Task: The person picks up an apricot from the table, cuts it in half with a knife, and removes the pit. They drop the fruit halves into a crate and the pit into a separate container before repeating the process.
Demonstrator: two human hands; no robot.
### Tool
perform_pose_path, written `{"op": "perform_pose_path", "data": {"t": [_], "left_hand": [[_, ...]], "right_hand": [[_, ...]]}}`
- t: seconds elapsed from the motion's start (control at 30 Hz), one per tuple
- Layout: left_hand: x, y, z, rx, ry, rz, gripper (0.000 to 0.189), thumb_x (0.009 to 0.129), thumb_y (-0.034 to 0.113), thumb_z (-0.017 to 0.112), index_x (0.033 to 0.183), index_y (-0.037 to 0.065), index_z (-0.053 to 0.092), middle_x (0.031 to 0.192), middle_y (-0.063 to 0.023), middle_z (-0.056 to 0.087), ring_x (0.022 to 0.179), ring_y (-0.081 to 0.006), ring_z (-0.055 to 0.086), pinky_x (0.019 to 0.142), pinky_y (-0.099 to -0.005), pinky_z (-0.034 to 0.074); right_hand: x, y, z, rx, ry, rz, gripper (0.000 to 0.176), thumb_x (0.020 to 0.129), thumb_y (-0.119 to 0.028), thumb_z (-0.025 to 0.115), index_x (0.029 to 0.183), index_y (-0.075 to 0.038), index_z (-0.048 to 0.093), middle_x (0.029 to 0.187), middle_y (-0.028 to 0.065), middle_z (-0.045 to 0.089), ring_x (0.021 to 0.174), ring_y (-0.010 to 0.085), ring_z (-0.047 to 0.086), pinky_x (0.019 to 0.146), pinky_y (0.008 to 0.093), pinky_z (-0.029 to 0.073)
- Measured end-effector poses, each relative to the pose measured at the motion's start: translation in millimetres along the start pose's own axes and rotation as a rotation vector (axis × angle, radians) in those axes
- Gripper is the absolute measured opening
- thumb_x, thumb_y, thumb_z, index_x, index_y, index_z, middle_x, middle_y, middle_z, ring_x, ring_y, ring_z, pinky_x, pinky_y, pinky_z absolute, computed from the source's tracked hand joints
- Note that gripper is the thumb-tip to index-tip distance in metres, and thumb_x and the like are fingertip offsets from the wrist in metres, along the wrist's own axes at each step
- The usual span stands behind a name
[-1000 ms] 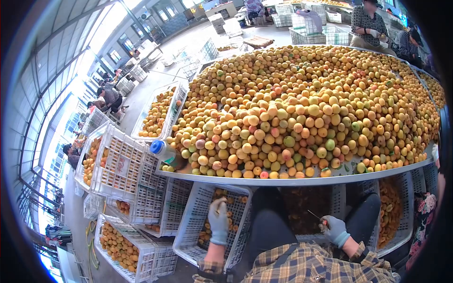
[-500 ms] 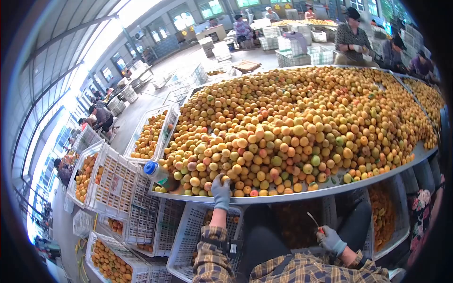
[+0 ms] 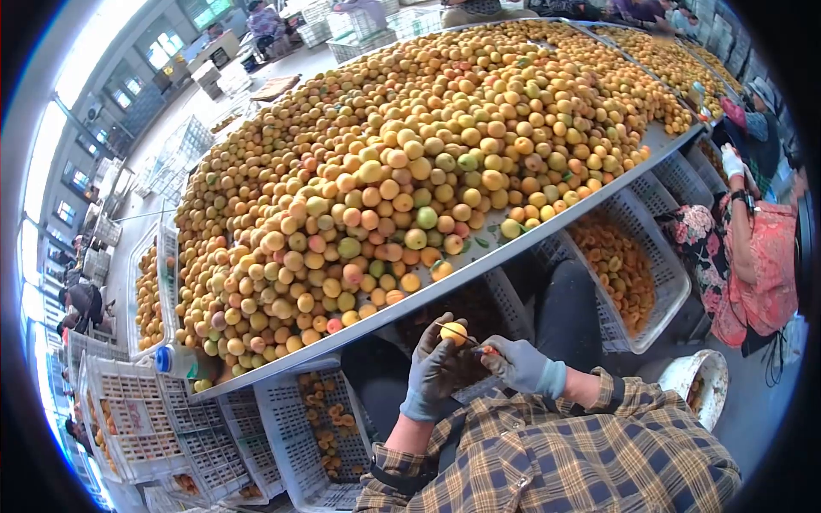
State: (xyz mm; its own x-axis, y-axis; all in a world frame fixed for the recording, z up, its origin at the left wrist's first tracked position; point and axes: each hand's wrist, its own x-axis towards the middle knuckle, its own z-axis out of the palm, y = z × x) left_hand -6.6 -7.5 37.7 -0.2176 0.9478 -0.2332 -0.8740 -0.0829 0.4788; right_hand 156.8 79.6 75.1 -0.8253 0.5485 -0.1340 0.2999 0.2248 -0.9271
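A yellow apricot (image 3: pixel 454 333) sits in the fingertips of my left hand (image 3: pixel 430 376), which wears a grey glove with dark, stained fingers. My right hand (image 3: pixel 524 366), also gloved, is closed round the red handle of a small knife (image 3: pixel 487 349). Its thin blade crosses the apricot. Both hands are close together over my lap, just below the raised edge of the metal table (image 3: pixel 479 280). A wide heap of apricots (image 3: pixel 376 179), mostly yellow-orange with a few green ones, covers the table in front of me.
A blue-capped bottle (image 3: pixel 174 362) stands at the table's left corner. Crates with opened apricots flank my legs, one at left (image 3: pixel 286 432) and one at right (image 3: pixel 670 278). A white bucket (image 3: pixel 717 376) stands at right, near a person in floral clothes (image 3: pixel 753 282).
My left hand has come back from the heap to my lap with an apricot. My right hand has brought the knife up to it. The view has turned right and down.
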Motion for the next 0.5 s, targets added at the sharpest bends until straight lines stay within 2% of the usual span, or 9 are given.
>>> {"op": "perform_pose_path", "data": {"t": [0.03,0.13,0.17,0.27,0.3,0.37,0.4,0.5], "left_hand": [[0.8,-2.6,3.1,0.01,0.009,-0.014,0.045,0.088,0.008,0.059,0.13,0.004,0.042,0.121,-0.0155,0.053,0.101,-0.026,0.058,0.085,-0.0342,0.051],[1.2,-8.8,8.9,0.014,0.068,-0.067,0.044,0.088,0.009,0.06,0.128,0.003,0.043,0.119,-0.0148,0.054,0.101,-0.0251,0.058,0.086,-0.0345,0.05],[1.9,-12.6,7.7,0.0,0.095,-0.076,0.04,0.089,0.009,0.059,0.126,0.001,0.045,0.116,-0.0144,0.056,0.098,-0.0244,0.059,0.085,-0.0343,0.051],[2.9,-25.9,2.9,0.041,0.151,-0.036,0.041,0.089,0.009,0.059,0.126,0.0,0.044,0.115,-0.0136,0.057,0.1,-0.023,0.06,0.086,-0.0358,0.052],[2.4,-28.7,10.1,0.167,0.169,-0.001,0.039,0.089,0.009,0.059,0.125,0.0,0.046,0.115,-0.014,0.058,0.099,-0.0238,0.061,0.086,-0.0356,0.053],[5.1,-34.8,8.5,0.19,0.178,0.017,0.038,0.089,0.009,0.059,0.124,-0.001,0.047,0.114,-0.0141,0.059,0.098,-0.0239,0.062,0.085,-0.0357,0.053],[7.7,-38.0,6.6,0.207,0.182,0.048,0.037,0.089,0.009,0.06,0.123,-0.001,0.048,0.112,-0.0142,0.059,0.097,-0.0241,0.062,0.085,-0.0357,0.053],[18.6,-44.1,1.9,0.126,0.187,0.034,0.032,0.089,0.012,0.059,0.117,-0.001,0.051,0.107,-0.013,0.061,0.095,-0.024,0.062,0.083,-0.0358,0.053]], "right_hand": [[-2.7,2.3,-1.0,-0.061,0.024,-0.031,0.027,0.094,-0.031,0.05,0.1,-0.005,0.052,0.077,0.0225,0.06,0.072,0.0415,0.059,0.059,0.0428,0.046],[-9.3,13.3,0.4,-0.176,0.057,0.025,0.026,0.094,-0.03,0.049,0.099,-0.005,0.05,0.074,0.0229,0.06,0.07,0.0416,0.059,0.059,0.0465,0.045],[-10.4,15.2,2.5,-0.171,0.057,0.026,0.026,0.094,-0.03,0.049,0.099,-0.005,0.05,0.074,0.0229,0.06,0.07,0.0416,0.059,0.059,0.0465,0.045],[-10.5,22.6,9.1,-0.232,0.093,0.066,0.02,0.092,-0.023,0.052,0.098,-0.004,0.05,0.073,0.0226,0.059,0.068,0.0424,0.058,0.054,0.0441,0.043],[-8.6,28.8,12.3,-0.219,0.092,0.106,0.02,0.092,-0.022,0.052,0.098,-0.003,0.05,0.076,0.0235,0.059,0.071,0.0429,0.058,0.056,0.0445,0.044],[-7.3,40.2,18.1,-0.196,0.099,0.159,0.021,0.091,-0.022,0.052,0.098,-0.002,0.051,0.078,0.0244,0.059,0.074,0.0435,0.058,0.057,0.0449,0.044],[-4.2,43.9,18.8,-0.145,0.111,0.122,0.024,0.092,-0.025,0.05,0.098,-0.002,0.051,0.079,0.0256,0.06,0.076,0.044,0.058,0.061,0.0465,0.045],[3.1,47.1,16.5,-0.074,0.135,0.126,0.028,0.093,-0.028,0.049,0.098,-0.001,0.053,0.082,0.0272,0.061,0.079,0.0445,0.058,0.066,0.0481,0.046]]}}
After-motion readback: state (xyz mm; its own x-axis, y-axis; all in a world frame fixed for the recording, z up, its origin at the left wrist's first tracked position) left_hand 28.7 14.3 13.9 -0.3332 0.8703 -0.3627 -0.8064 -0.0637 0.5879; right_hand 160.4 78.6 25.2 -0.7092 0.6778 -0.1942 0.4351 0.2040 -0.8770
